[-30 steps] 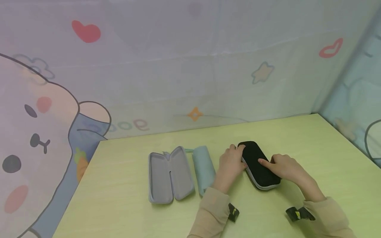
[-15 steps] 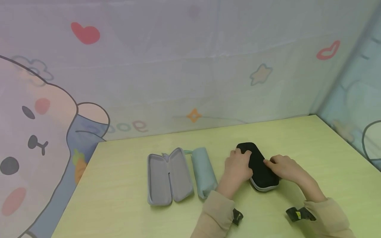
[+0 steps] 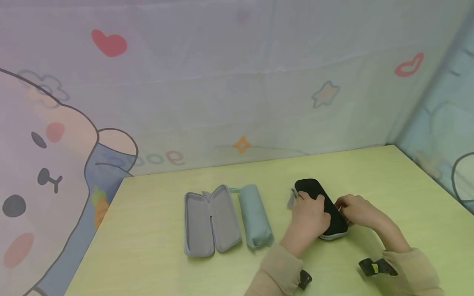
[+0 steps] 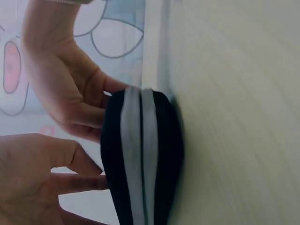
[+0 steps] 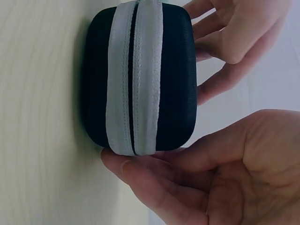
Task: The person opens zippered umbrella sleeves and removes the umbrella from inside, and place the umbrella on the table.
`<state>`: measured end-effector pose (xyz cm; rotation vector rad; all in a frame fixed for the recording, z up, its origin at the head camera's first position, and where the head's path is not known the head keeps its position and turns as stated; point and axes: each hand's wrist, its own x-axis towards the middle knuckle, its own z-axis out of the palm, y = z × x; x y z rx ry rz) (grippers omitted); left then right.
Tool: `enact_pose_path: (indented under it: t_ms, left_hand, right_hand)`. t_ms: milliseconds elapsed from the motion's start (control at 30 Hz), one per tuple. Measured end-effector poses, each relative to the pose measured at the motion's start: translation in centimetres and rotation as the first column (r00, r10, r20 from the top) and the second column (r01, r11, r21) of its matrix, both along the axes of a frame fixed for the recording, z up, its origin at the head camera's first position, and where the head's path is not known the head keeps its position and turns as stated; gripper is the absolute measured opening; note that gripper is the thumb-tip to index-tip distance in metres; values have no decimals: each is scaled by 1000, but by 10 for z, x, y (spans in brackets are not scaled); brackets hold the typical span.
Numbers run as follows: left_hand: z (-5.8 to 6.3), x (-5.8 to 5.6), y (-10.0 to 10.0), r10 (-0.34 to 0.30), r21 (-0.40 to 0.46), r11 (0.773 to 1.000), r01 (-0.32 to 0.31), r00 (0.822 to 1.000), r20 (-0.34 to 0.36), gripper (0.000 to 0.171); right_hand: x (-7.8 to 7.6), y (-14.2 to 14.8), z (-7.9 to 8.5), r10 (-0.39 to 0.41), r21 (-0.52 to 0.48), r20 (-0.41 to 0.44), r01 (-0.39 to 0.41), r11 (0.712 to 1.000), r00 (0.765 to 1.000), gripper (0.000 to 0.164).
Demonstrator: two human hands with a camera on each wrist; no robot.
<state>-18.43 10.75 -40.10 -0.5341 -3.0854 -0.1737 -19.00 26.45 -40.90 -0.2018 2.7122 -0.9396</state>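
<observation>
A black zip case (image 3: 314, 189) with a light grey zipper band lies on the table at the right in the head view. Across its top face lies my left hand (image 3: 310, 216), fingertips touching the cover. My right hand (image 3: 361, 211) is at the case's right long side, its fingers bent in against that edge. Both wrist views show the case (image 5: 178, 79) end-on, with a dark line between the two zipper bands. In the right wrist view the right hand (image 5: 220, 173) holds the side with thumb and fingers; some fingertips are hidden behind the case.
Left of the hands lies a pale teal roll-shaped pouch (image 3: 255, 216) with a small loop. Beside it an opened grey hard case (image 3: 198, 222) lies spread flat. A light yellow-green table (image 3: 137, 246) meets a cartoon-printed cloth (image 3: 207, 82) behind.
My left hand has slid from the far left corner along the top towards the near end, uncovering a grey tab there. The right thumb has left the top face for the side.
</observation>
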Motion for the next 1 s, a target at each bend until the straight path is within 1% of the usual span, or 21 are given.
enact_pose_path:
  t_ms: [133,200,300,500,567,700,800,1000]
  left_hand:
    - [2,7,5,13,20,1000,-14,999,50,44]
    - [2,10,8,15,40,999,-17,998,60,46]
    - [-1,13,11,14,29,999,-16,999,48,52]
    - [-8,19,19,28,-98,995,-29,1000,-6,75]
    - [-10,20,22,37,-135,990,-39,999,-20,78]
    - [-13,22,27,31,-198,979,-41,998,-57,79]
    - [-14,24,31,29,-216,975,-44,997,-73,74]
    - [-16,27,36,42,-186,981,-59,995,-93,66]
  right_hand:
    - [-1,2,-2,25,-13,2,-25,1000,1000,27]
    - [-1,4,-2,33,-17,-3,-33,999,999,27]
    - [-1,5,-2,36,-15,-10,-36,999,999,27]
    - [0,2,0,29,-38,7,-29,999,1000,29]
    - [1,2,0,35,-38,4,-35,999,999,29]
    - [1,2,0,45,-23,-15,-46,999,999,30]
    - [1,2,1,50,-24,-22,-51,998,998,29]
    - [1,2,1,50,-35,-20,-51,998,999,26]
